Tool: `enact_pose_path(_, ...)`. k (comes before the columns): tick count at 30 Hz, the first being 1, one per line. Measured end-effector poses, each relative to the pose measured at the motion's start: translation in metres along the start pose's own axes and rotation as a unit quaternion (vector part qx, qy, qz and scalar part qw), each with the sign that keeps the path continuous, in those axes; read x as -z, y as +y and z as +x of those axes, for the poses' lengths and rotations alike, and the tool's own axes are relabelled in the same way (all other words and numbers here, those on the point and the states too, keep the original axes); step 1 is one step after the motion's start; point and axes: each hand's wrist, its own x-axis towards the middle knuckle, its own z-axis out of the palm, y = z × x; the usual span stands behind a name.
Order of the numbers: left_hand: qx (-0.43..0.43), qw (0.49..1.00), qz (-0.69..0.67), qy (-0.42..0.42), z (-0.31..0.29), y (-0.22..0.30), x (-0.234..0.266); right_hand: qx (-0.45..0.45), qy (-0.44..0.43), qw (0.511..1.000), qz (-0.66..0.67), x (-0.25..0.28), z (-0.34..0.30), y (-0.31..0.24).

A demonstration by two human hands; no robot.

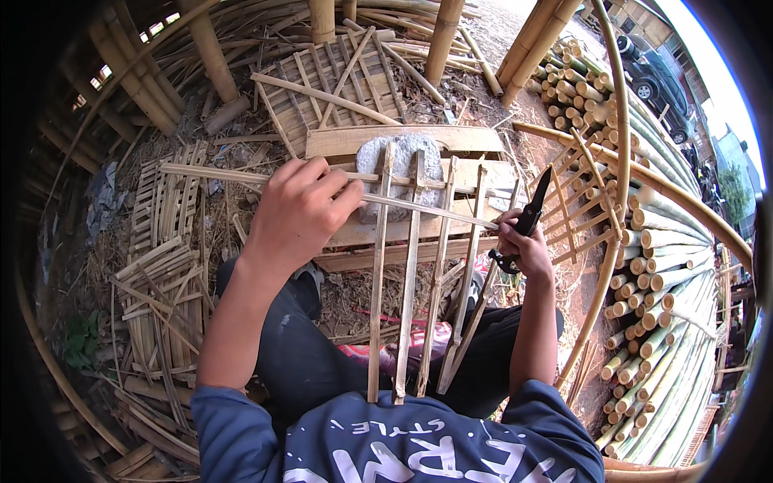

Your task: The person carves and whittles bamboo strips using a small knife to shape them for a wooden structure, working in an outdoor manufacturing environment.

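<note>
Five pale bamboo slats (pixel 412 274) standing side by side at centre frame, flat-faced and fibrous, running from the lap up over a grey rough stone (pixel 400 173). Crossed near the top by one long thin strip (pixel 266 179) — smooth, straw-coloured, stretching from the left of centre to the right hand. Left hand (pixel 299 208) curled down over that strip, fingers folded and pressing it against the slats. Right hand (pixel 527 251) closed around the dark handle of a black knife (pixel 531 211), blade angled up and to the right, tip of the long strip touching the same fist. Beneath the stone, a low bench of flat boards (pixel 419 141), pale and dusty. At upper centre, a loosely woven lattice panel (pixel 338 84) of split bamboo lying on chips and straw. At left, heaps of flat split strips (pixel 161 274), rough-edged and tangled. At right, a tall stack of round cut poles (pixel 660 322) — hollow ends showing, greenish-yellow skins. Curving along the right of the slats, a bent bamboo arc (pixel 620 161). At upper right, a dark car (pixel 656 76) in sunlight. Along the lower edge, a navy blue shirt and dark trousers, knees spread either side of the slats.
</note>
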Motion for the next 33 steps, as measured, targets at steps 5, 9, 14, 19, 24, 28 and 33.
enact_pose_path(5,-0.049,0.994,0.033,0.091,0.014,0.005,0.008,-0.034,0.010,0.997,0.062,0.000,0.004,0.004)
enact_pose_path(9,0.072,0.921,-0.095,0.371,-0.019,0.034,-0.031,-0.066,0.022,0.995,0.067,-0.005,0.003,0.001)
enact_pose_path(14,0.409,0.703,-0.523,0.254,-0.031,0.099,-0.084,-0.102,0.025,0.985,0.137,-0.024,0.004,0.001)
enact_pose_path(19,0.342,0.714,-0.591,0.154,0.014,0.110,-0.100,-0.135,0.014,0.981,0.142,-0.045,-0.002,-0.005)
enact_pose_path(24,0.309,0.503,-0.741,0.321,0.043,0.111,-0.103,-0.154,0.009,0.981,0.114,-0.072,-0.009,-0.010)
enact_pose_path(28,0.344,0.485,-0.736,0.323,0.046,0.098,-0.081,-0.126,-0.008,0.991,0.049,-0.063,-0.014,-0.024)
enact_pose_path(33,0.375,0.510,-0.766,0.110,0.009,0.073,-0.038,0.035,0.178,0.964,-0.196,-0.025,-0.008,-0.030)
